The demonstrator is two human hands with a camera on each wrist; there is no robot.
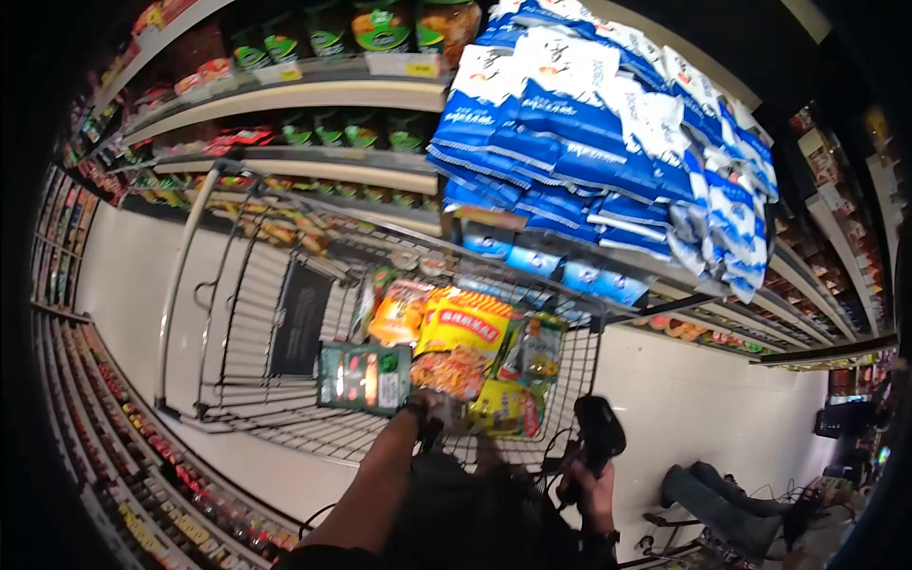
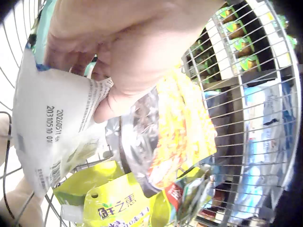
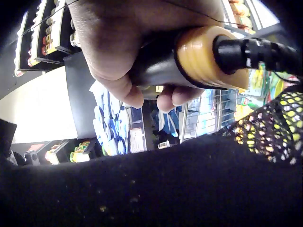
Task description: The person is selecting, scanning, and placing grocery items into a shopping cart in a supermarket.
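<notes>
In the left wrist view my left hand (image 2: 137,47) pinches a white plastic packet (image 2: 52,118) with printed dates, thumb at its folded edge. This is over the shopping cart (image 1: 237,385), where a yellow bag (image 1: 461,328), an orange bag (image 1: 399,312), a dark green box (image 1: 364,375) and a yellow-green spouted pouch (image 2: 116,201) lie. Outside the basket's near corner, my right hand (image 1: 596,494) grips a black handle (image 3: 158,66) with an orange collar (image 3: 199,49) and a black cable; its dark head (image 1: 600,432) points up in the head view.
Blue-and-white bags (image 1: 570,123) are piled on a display beyond the cart. Shelves of green packets (image 1: 328,33) stand at the back left, and more shelving (image 1: 123,418) runs along the left. A person's legs (image 1: 731,503) show at lower right, on the pale floor (image 1: 684,380).
</notes>
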